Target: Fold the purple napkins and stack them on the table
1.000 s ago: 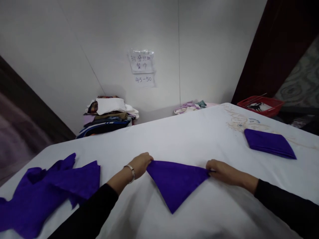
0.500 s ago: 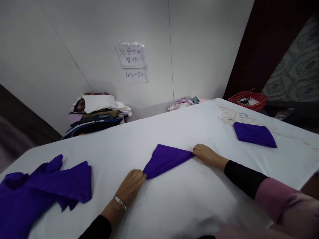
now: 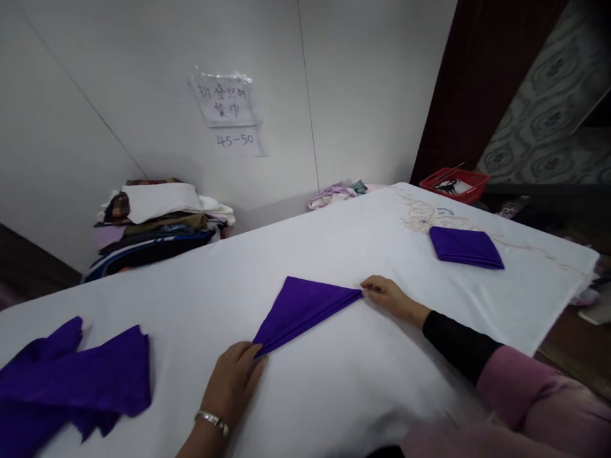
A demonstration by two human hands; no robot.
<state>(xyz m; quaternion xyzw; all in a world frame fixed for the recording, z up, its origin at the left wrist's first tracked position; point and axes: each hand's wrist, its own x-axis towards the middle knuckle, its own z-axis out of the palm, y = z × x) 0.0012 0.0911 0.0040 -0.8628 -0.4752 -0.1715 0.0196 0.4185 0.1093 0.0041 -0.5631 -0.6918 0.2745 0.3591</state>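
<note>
A purple napkin (image 3: 305, 308), folded into a layered triangle, lies on the white tablecloth (image 3: 305, 401) in front of me. My left hand (image 3: 233, 378), with a silver watch or bracelet at the wrist, pinches its near left corner. At the far right tip, the bent fingers of my right hand (image 3: 386, 296) close on the narrow point. Farther right rests a second purple napkin (image 3: 465, 247), folded into a flat, thick rectangle. Loose purple napkins (image 3: 90, 378) lie in a rumpled heap at the left, partly cut off by the frame.
Folded clothes (image 3: 160, 219) are stacked against the wall behind the table. A small bundle of cloth (image 3: 334, 194) sits at the table's back edge. Beyond the far right corner is a red basket (image 3: 456, 184). A handwritten paper sign (image 3: 228, 102) hangs on the wall.
The view has swung to the right, so most things sit farther left. The triangle looks slightly longer, and my left hand has come nearer to me with its corner.
</note>
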